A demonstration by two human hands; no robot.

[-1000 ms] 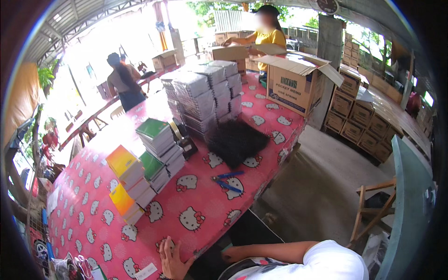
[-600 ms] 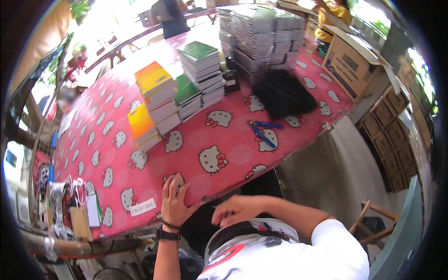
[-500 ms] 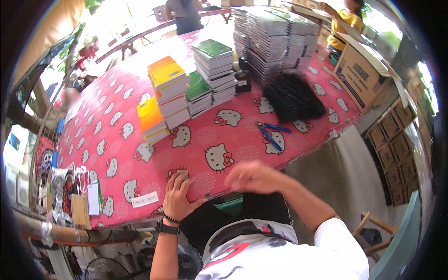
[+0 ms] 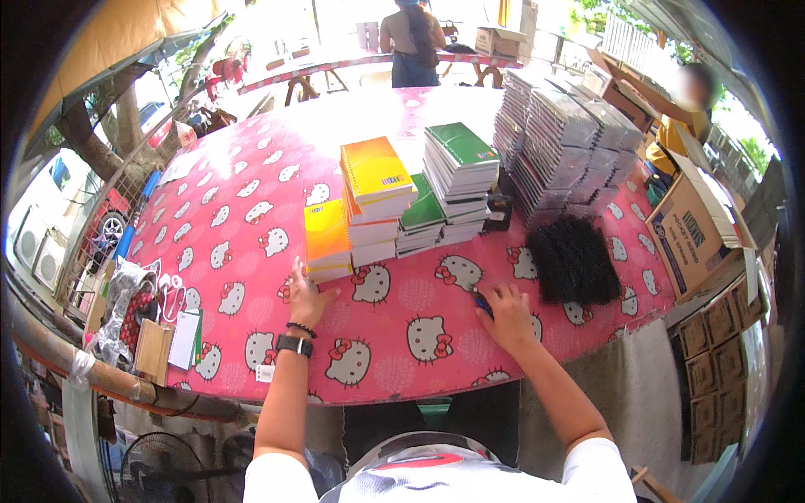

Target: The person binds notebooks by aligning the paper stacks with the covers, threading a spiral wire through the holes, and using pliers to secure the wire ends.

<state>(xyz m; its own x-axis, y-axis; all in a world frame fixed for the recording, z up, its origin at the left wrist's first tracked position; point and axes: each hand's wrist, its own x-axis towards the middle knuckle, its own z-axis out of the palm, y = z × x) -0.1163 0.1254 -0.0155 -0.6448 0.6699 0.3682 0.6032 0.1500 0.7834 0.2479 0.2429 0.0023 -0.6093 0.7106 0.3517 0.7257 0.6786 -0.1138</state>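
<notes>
On the pink patterned tabletop, my left hand (image 4: 307,303) lies open with fingers spread, beside the front of a yellow notebook stack (image 4: 325,230). It holds nothing. My right hand (image 4: 508,320) is closed over small blue-handled pliers (image 4: 483,303); a blue handle and the dark tip show at its left side, and the rest is hidden under the fingers. A taller yellow spiral notebook stack (image 4: 375,172) stands behind the low one, with green notebook stacks (image 4: 459,149) to its right. Right of my right hand sits a dense heap of thin black coils (image 4: 573,261).
Tall stacks of wrapped spiral notebooks (image 4: 558,138) stand at the back right, near an open cardboard box (image 4: 692,230). Small notebooks and a wooden block (image 4: 154,350) sit at the left edge. One person (image 4: 411,42) is at the back, another (image 4: 683,117) at the right.
My right hand has gone forward from the table's near edge onto the pliers. My left hand has moved forward to the yellow notebooks. The view has shifted, so the stacks appear farther right.
</notes>
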